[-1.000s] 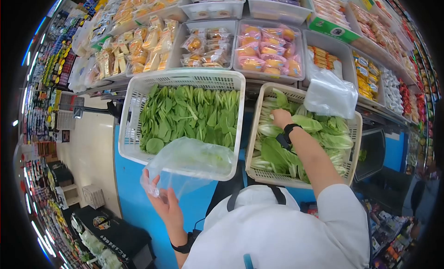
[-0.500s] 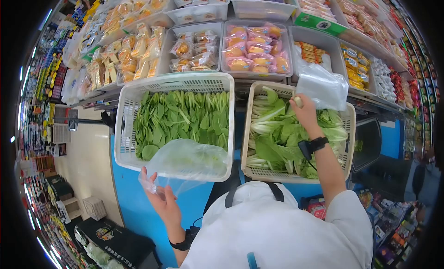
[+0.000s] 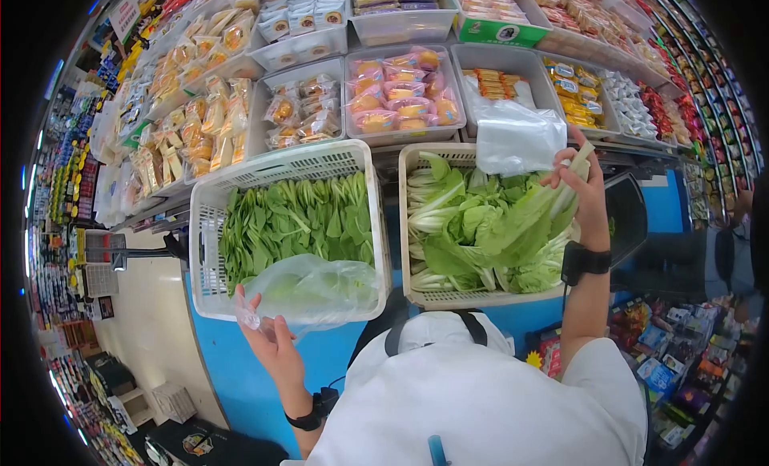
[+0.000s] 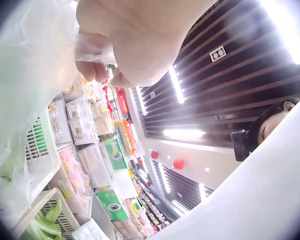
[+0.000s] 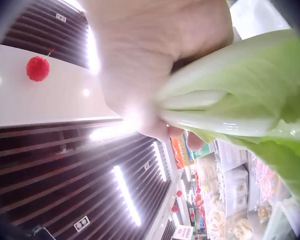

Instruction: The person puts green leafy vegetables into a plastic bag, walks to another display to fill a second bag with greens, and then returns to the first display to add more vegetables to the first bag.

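Observation:
My right hand (image 3: 591, 197) grips a head of Chinese cabbage (image 3: 521, 219) by its pale stem end, leaves pointing left over the right crate (image 3: 405, 242). More loose cabbage of the same kind fills that crate. In the right wrist view, white stalks of the held cabbage (image 5: 205, 107) come out from under the palm. With bunched film between fingers and thumb, my left hand (image 3: 278, 360) holds a clear plastic bag (image 3: 316, 286) at the near edge of the left crate (image 3: 380, 242). Dark green leafy vegetables (image 3: 300, 225) lie in rows there, partly hidden by the bag.
A stack of clear plastic bags (image 3: 521, 137) lies across the back edge of the right crate. Behind both crates rise tiers of bins with wrapped cakes (image 3: 400, 89) and other packaged snacks. A black box (image 3: 625, 213) stands to the right.
My right hand has come up out of the right crate and moved right, lifting a Chinese cabbage by its stem. The left hand keeps holding the bag. The view has shifted somewhat to the right.

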Action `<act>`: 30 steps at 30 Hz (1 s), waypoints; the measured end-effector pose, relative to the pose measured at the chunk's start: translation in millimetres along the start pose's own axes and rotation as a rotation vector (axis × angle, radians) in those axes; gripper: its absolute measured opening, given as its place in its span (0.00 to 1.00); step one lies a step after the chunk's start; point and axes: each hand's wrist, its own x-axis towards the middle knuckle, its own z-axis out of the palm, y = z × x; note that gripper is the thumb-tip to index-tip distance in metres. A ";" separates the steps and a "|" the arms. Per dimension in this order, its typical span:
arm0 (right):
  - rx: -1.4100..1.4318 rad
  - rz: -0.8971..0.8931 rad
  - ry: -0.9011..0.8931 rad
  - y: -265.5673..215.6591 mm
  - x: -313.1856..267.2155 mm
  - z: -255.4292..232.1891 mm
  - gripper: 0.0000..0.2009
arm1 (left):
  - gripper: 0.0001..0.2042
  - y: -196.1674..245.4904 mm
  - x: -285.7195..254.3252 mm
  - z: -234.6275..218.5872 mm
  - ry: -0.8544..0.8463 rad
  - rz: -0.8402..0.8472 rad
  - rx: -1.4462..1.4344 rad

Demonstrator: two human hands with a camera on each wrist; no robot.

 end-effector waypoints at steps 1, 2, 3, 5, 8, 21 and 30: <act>-0.047 0.020 0.003 -6.8 -2.1 -0.3 0.38 | 0.30 -0.2 -0.1 0.7 0.003 0.005 -0.005; -0.049 0.019 0.009 -13.4 -4.3 0.8 0.38 | 0.30 -0.6 -0.2 0.6 -0.003 0.007 -0.006; -0.137 0.010 0.021 -19.8 -6.5 2.6 0.37 | 0.32 -1.0 -0.2 0.4 -0.004 0.005 -0.008; -0.230 -0.001 0.039 -23.6 -11.2 -2.3 0.37 | 0.33 -2.6 0.0 0.9 -0.010 0.006 -0.014; -0.203 -0.010 0.090 -16.6 -22.7 -26.4 0.31 | 0.33 -5.3 -1.0 0.7 0.001 0.002 -0.028; -0.243 -0.050 0.329 -40.2 -105.4 -95.4 0.04 | 0.30 -6.3 15.6 17.1 -0.116 0.072 -0.063; -0.078 0.510 0.745 15.9 -119.9 -156.9 0.12 | 0.30 -0.8 24.7 36.6 -0.212 0.081 -0.098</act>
